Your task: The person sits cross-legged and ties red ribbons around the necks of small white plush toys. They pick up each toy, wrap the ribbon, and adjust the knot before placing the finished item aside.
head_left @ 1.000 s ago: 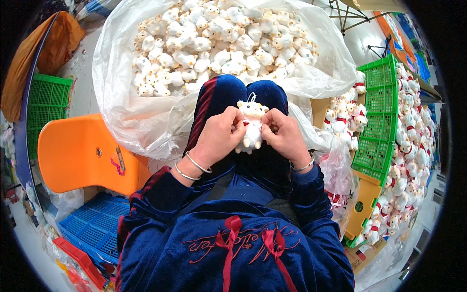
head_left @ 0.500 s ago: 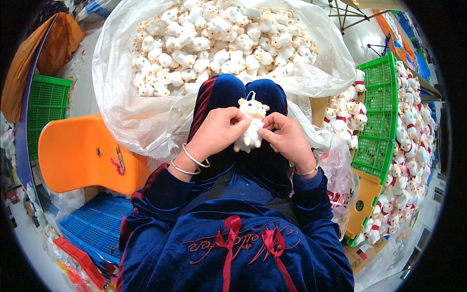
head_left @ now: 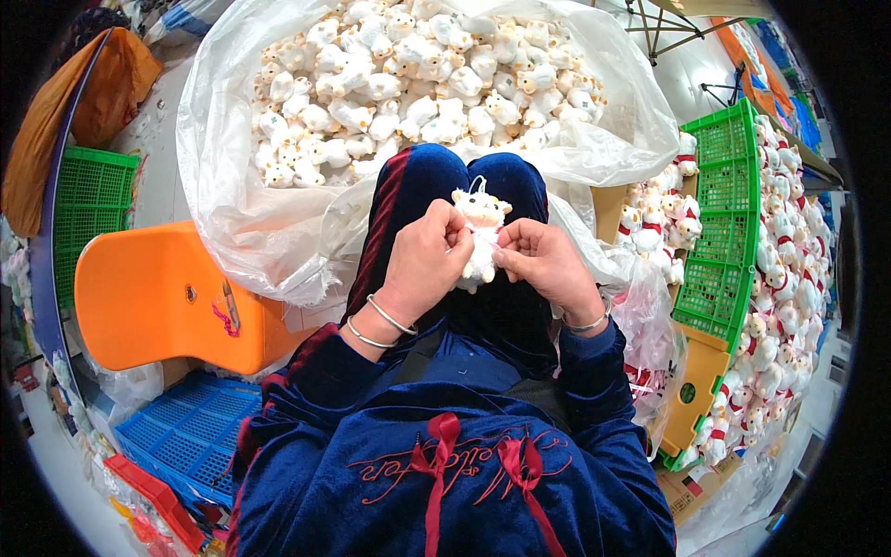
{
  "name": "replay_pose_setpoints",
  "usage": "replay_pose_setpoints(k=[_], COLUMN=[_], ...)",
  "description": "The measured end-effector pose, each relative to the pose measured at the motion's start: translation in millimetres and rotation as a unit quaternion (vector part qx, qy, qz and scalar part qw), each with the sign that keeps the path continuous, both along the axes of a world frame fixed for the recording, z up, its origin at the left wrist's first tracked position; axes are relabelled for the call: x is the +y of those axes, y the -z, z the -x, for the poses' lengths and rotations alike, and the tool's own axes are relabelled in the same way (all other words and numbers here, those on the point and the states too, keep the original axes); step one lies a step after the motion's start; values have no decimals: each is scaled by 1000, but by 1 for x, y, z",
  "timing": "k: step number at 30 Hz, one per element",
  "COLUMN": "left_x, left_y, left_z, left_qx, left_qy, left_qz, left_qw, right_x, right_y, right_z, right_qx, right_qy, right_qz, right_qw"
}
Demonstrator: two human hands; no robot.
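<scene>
A small white plush toy animal (head_left: 483, 213) with a hanging loop at its head rests upright on my knees, between both hands. My right hand (head_left: 549, 266) is closed, its thumb and forefinger pinching the toy's side. On the other side, my left hand (head_left: 425, 260) is also closed, thumb and forefinger pressed together at the toy's edge. What the left fingertips hold is too small to make out. In front of my knees, a large clear plastic bag (head_left: 218, 139) contains a heap of similar white plush toys (head_left: 399, 84).
At left stands an orange plastic chair (head_left: 139, 297) with a small tool (head_left: 231, 304) on it, near a blue crate (head_left: 186, 427) and a green crate (head_left: 88, 200). Along the right, another green crate (head_left: 710, 223) borders many toys with red scarves (head_left: 780, 306).
My left hand has shifted slightly right and up, and its thumb has come off the toy's front into a pinch at the edge. My right hand has barely moved.
</scene>
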State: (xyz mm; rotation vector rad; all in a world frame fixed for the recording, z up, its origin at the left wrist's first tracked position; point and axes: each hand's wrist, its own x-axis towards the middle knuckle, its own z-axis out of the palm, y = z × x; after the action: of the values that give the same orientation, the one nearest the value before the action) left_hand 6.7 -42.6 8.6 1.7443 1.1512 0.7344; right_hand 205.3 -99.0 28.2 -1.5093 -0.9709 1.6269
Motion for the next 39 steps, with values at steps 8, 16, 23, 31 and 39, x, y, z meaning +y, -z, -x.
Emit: replay_pose_setpoints(k=[8, 16, 23, 31, 39], left_x=[17, 12, 17, 11, 8], left_y=[-13, -8, 3, -8, -10], left_z=[7, 5, 12, 6, 2], left_qx=[20, -73, -100, -68, -82], left_qy=[19, 61, 63, 58, 56], left_qz=[123, 124, 248, 182, 147], left_qw=[992, 988, 961, 979, 984], right_x=[3, 1, 1, 1, 3], right_y=[-2, -4, -8, -5, -7], right_z=[2, 0, 1, 1, 8], right_qx=[-34, -60, -59, -61, -197], right_qy=[-4, -3, -8, -10, 39], right_qz=[-9, -19, 0, -11, -178], right_qw=[999, 998, 998, 998, 963])
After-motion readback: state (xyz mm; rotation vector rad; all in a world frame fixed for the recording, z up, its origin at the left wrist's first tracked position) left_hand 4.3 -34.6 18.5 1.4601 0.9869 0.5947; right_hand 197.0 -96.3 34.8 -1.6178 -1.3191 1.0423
